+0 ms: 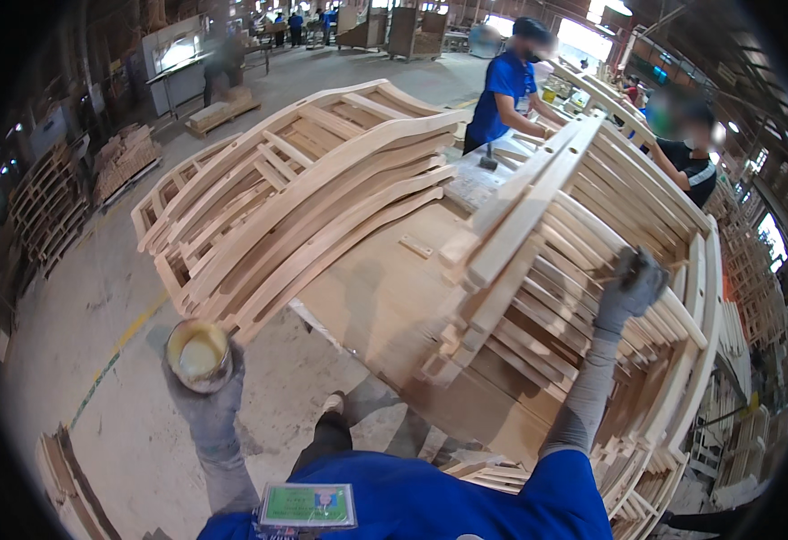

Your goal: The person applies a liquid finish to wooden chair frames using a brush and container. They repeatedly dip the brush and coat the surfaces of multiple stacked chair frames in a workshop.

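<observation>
My left hand (207, 405), in a grey glove, is closed round a small round pot (198, 332) with a pale, milky substance inside. It holds the pot out to the left, beside the near end of a stack of curved wooden frames (295, 207). On the right, my right hand (633, 286), also grey-gloved with dark fingertips, reaches over a pile of slatted wooden frames (583, 211). Its fingers are curled at the round slats. Something thin seems to stick out beside them, too small to make out.
Both piles rest on a wooden table (385, 288), where a small wood strip (416, 247) lies. A hammer (489, 159) stands farther back. A co-worker in blue (507, 85) works at the far side, another in dark clothes (696, 171) at far right. Pallets of wood (126, 157) stand left.
</observation>
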A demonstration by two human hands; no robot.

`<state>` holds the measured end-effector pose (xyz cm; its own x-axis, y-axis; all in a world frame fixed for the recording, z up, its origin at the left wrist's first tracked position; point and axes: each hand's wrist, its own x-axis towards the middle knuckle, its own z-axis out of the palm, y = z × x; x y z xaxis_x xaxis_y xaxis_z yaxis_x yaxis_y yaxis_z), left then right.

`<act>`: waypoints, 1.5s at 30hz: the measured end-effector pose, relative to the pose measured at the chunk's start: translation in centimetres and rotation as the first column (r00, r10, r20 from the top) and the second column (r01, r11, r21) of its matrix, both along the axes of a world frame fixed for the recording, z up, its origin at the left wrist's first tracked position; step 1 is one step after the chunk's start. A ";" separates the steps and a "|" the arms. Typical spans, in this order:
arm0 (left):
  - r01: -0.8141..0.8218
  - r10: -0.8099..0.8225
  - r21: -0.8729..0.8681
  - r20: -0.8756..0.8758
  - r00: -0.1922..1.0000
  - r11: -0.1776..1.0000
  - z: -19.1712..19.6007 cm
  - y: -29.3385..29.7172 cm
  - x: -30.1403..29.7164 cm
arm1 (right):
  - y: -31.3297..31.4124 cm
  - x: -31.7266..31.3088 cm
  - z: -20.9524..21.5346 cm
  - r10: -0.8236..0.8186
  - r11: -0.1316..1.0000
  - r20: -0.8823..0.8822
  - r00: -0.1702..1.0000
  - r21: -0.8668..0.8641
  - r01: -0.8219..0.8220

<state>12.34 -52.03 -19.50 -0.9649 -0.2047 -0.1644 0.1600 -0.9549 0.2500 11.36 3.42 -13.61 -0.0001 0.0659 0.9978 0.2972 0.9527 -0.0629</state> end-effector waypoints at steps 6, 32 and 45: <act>0.179 -0.180 -0.030 -0.047 0.983 0.983 2.0 0.3 -10.5 | 0.1 -1.5 -0.2 -0.126 0.988 -0.061 0.990 0.078 0.131; 0.735 -0.723 0.074 -0.136 0.677 0.674 1.0 5.3 -30.4 | -1.0 -2.0 0.0 -0.456 0.890 0.061 0.888 0.009 0.456; 0.672 -0.663 0.060 -0.118 0.739 0.738 0.5 2.7 -30.5 | 0.0 -2.7 -0.3 -0.454 0.889 -0.060 0.889 0.041 0.456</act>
